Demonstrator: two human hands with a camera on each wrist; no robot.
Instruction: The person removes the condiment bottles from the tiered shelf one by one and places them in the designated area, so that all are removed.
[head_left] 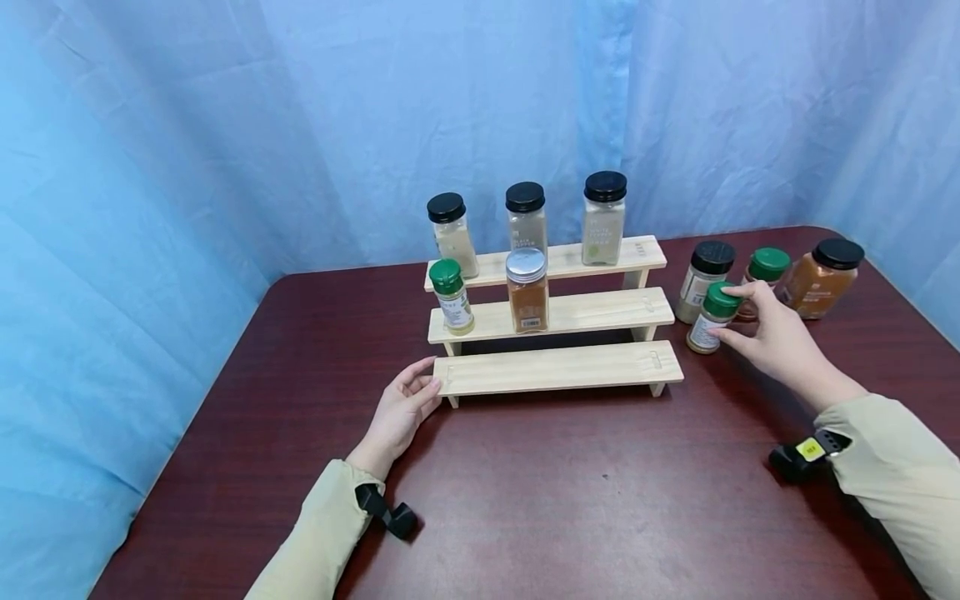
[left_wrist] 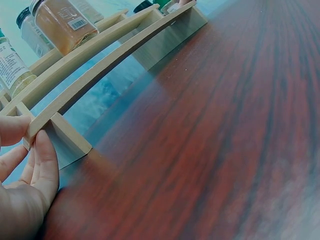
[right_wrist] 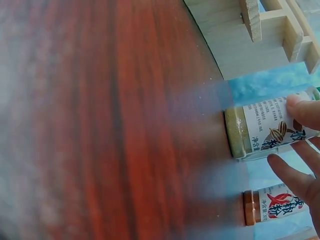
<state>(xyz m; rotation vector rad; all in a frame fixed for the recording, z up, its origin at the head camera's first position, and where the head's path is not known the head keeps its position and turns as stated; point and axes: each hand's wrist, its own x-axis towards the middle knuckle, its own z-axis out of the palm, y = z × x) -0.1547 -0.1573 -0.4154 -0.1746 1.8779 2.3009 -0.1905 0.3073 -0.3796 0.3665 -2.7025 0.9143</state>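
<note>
My left hand (head_left: 400, 410) pinches the left end of the lowest shelf of a three-step wooden spice rack (head_left: 558, 369), thumb above and fingers beneath in the left wrist view. To the right of the rack, my right hand (head_left: 780, 331) holds a small green-capped spice jar (head_left: 705, 332) between thumb and fingers. The jar is upright, its base at the tabletop; the right wrist view shows its white printed label (right_wrist: 272, 122). Close behind it stand a black-capped jar (head_left: 701, 279), a green-capped jar of red spice (head_left: 768, 265) and a larger orange-brown jar (head_left: 821, 279).
On the top step stand three black-capped jars, the rightmost pale (head_left: 603, 221). The middle step bears a green-capped jar (head_left: 454, 300) and a silver-lidded brown jar (head_left: 528, 292). The dark red wooden table (head_left: 540, 492) stretches before the rack; a blue curtain (head_left: 375, 125) hangs behind.
</note>
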